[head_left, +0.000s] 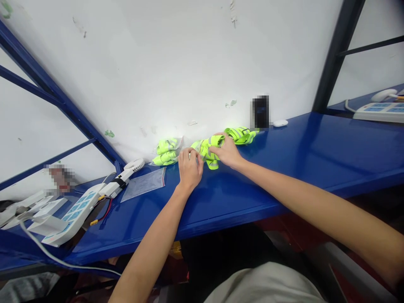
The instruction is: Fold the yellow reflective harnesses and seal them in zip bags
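A crumpled neon-yellow reflective vest (207, 150) with grey stripes lies on the blue table between my hands. My right hand (227, 152) grips its right part, thumb in front and fingers behind. At its left end, my left hand (191, 168) is closed with bent fingers on the fabric; its fingertips are partly hidden. Just left of that hand sits another folded neon-yellow vest in a clear plastic bag (166, 152). Behind my right hand, a further neon-yellow bundle (241, 135) rests against the wall.
A flat clear zip bag (143, 184) lies at left, beside a white handheld fan (134, 165). Further left are a white power strip (74, 214) and a cable with yellow connectors (107, 210). A blurred dark object (261, 112) and a small white case (280, 123) stand by the wall.
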Demonstrator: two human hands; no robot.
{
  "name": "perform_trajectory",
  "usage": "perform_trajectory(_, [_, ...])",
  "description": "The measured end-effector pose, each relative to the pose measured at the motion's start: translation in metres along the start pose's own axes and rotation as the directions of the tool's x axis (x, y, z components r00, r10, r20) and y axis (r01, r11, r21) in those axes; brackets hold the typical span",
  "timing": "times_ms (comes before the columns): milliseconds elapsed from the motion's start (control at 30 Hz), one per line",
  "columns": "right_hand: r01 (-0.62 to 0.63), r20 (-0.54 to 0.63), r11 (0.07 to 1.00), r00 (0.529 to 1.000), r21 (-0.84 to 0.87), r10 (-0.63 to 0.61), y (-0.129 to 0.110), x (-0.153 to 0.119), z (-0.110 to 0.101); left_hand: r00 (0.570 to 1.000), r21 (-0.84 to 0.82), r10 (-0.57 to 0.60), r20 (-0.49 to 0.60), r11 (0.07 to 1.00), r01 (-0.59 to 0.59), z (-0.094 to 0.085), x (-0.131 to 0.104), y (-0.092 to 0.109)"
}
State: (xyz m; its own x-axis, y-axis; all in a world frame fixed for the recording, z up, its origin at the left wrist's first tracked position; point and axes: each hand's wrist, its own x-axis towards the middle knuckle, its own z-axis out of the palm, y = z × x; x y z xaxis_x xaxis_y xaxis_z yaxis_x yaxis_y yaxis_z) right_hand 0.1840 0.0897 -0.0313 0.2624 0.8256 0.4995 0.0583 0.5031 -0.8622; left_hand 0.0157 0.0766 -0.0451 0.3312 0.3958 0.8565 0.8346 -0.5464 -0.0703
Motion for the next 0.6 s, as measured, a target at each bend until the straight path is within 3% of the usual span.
perform_trajectory(100, [-0.070,-0.024,0.995,0.997,0.065,0.072,0.002,0.003,0.000,0.997,0.071,-0.028,0.076,0.997,0.023,0.003,0.001,0.004])
perform_trajectory(233, [-0.158,0.031,0.981,0.987,0.116,0.156,0.008,0.005,-0.001,0.989,0.141,-0.088,0.120,0.987,0.071,0.003,0.002,0.009])
perform_trajectory(300, [-0.116,0.024,0.993,0.993,0.014,0.115,0.009,0.002,-0.001,0.981,0.160,-0.124,0.147,0.982,0.100,0.002,0.001,0.012])
perform_trajectory(433, [0.132,0.088,0.973,0.989,-0.188,-0.117,0.007,-0.011,0.002,0.950,0.113,-0.203,0.236,0.977,0.181,-0.002,-0.002,0.019])
perform_trajectory(500, [0.195,0.150,0.965,0.974,-0.177,-0.169,0.005,-0.017,0.004,0.951,0.028,-0.215,0.223,0.976,0.214,-0.003,-0.003,0.020])
perform_trajectory(600, [0.168,0.216,0.978,0.967,-0.123,-0.138,0.005,-0.018,0.005,0.969,-0.095,-0.186,0.162,0.974,0.203,-0.006,-0.003,0.016])
